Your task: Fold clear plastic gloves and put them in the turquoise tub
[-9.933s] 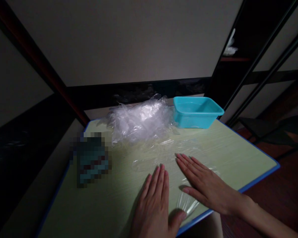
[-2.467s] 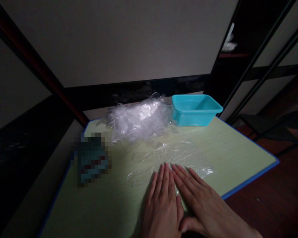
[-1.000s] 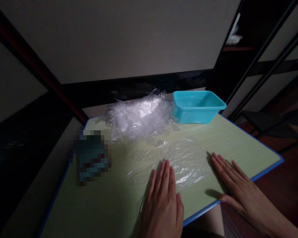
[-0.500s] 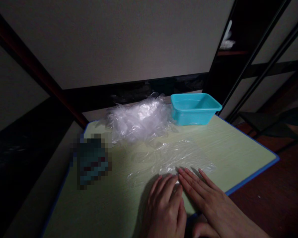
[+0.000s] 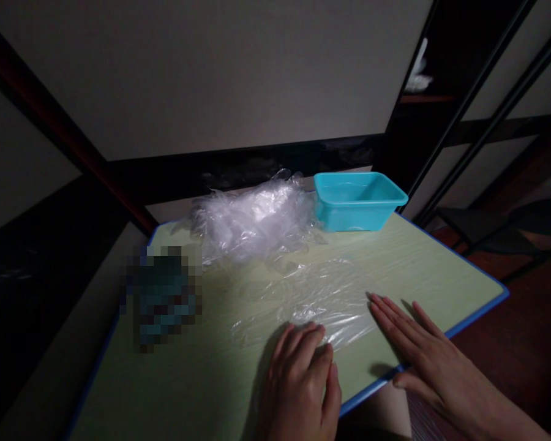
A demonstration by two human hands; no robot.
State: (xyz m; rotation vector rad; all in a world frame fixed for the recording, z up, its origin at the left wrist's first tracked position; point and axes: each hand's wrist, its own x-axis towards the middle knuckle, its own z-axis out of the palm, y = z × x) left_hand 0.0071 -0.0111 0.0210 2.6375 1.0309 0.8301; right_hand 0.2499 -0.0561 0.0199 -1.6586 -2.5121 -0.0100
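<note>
A thin, clear disposable plastic glove lies spread on the table, its finger-like shapes toward the left and its wide end toward the right. My left hand rests palm down at its near edge, fingers stretched and slightly bent, the tips touching the film. To the right, my right hand lies flat with fingers extended, its tips at the glove's right end. Neither hand grips anything. Behind the glove is a crumpled heap of clear plastic gloves.
A turquoise plastic basin stands at the table's back right, beside the heap. A blurred-out dark item sits at the left edge. The pale green table has a blue rim. Cabinet panels rise behind it; a dark chair stands at right.
My right hand has slid right, away from my left hand, along the glove's near side. My left hand stays in almost the same place. The glove's right part looks smoother and more stretched.
</note>
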